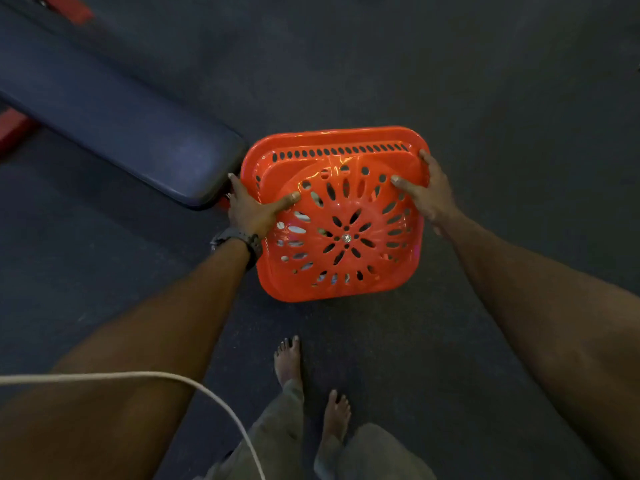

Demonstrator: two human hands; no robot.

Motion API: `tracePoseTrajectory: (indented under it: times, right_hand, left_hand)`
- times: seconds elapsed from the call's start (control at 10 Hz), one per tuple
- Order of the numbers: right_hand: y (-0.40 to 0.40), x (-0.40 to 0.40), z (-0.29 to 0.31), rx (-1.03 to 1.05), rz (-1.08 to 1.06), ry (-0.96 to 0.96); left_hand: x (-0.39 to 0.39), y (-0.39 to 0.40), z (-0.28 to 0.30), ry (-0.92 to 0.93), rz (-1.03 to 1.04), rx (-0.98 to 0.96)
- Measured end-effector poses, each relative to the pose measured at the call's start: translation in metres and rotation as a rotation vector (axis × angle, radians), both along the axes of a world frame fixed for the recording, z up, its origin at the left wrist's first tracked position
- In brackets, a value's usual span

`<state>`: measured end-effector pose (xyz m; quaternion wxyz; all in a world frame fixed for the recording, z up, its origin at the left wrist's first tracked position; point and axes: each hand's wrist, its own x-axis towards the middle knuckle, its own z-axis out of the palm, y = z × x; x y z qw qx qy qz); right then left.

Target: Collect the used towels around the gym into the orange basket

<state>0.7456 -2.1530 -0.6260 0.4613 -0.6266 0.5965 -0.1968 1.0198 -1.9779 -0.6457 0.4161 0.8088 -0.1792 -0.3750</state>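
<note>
The orange basket (332, 135) is below me, over the dark floor, its perforated top face turned up to the camera. Pale patches show through the holes on its left side; I cannot tell what they are. My left hand (251, 211) grips the basket's left edge, thumb lying on the top face and fingers down the side. My right hand (429, 194) holds the right edge the same way, with the thumb pointing inward. No loose towel is in view.
A dark blue padded bench (114, 112) with a red frame (14, 129) runs from the upper left, its end almost touching the basket's left side. My bare feet (289, 362) stand on the dark rubber floor (485, 81). A white cord (194, 384) crosses the lower left.
</note>
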Motion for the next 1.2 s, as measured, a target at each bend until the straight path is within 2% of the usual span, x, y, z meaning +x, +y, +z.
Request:
tracePoseTrajectory:
  times: [0.1, 0.3, 0.4, 0.5, 0.7, 0.8, 0.9, 1.0, 1.1, 1.2]
  right_hand:
    - [-0.031, 0.021, -0.052, 0.084, 0.045, 0.093]
    - [-0.074, 0.052, -0.155, 0.188, 0.135, 0.241]
    - [-0.088, 0.058, -0.185, 0.223, 0.134, 0.243]
    - [-0.09, 0.06, -0.214, 0.325, 0.15, 0.222]
    - [-0.094, 0.066, -0.234, 0.291, 0.165, 0.288]
    - [-0.1, 0.069, -0.244, 0.28, 0.18, 0.285]
    - [-0.1, 0.069, -0.251, 0.355, 0.205, 0.244]
    - [-0.099, 0.065, -0.249, 0.352, 0.172, 0.268]
    - [-0.095, 0.098, -0.211, 0.171, 0.133, 0.241]
    - [-0.092, 0.128, -0.17, 0.087, 0.113, 0.126]
  left_hand:
    - [0.02, -0.031, -0.051, 0.015, 0.059, 0.045]
    - [0.045, -0.073, -0.145, 0.015, 0.02, 0.233]
    - [0.044, -0.082, -0.167, -0.004, -0.048, 0.297]
    - [0.041, -0.087, -0.192, 0.058, -0.093, 0.313]
    - [0.065, -0.089, -0.258, 0.096, -0.063, 0.334]
    - [0.059, -0.088, -0.25, 0.059, -0.057, 0.34]
    - [0.046, -0.086, -0.238, 0.104, -0.061, 0.256]
    - [0.044, -0.086, -0.225, 0.121, -0.051, 0.252]
    - [0.041, -0.111, -0.181, 0.009, -0.05, 0.15]
    - [0.043, -0.129, -0.141, -0.105, -0.023, 0.085]
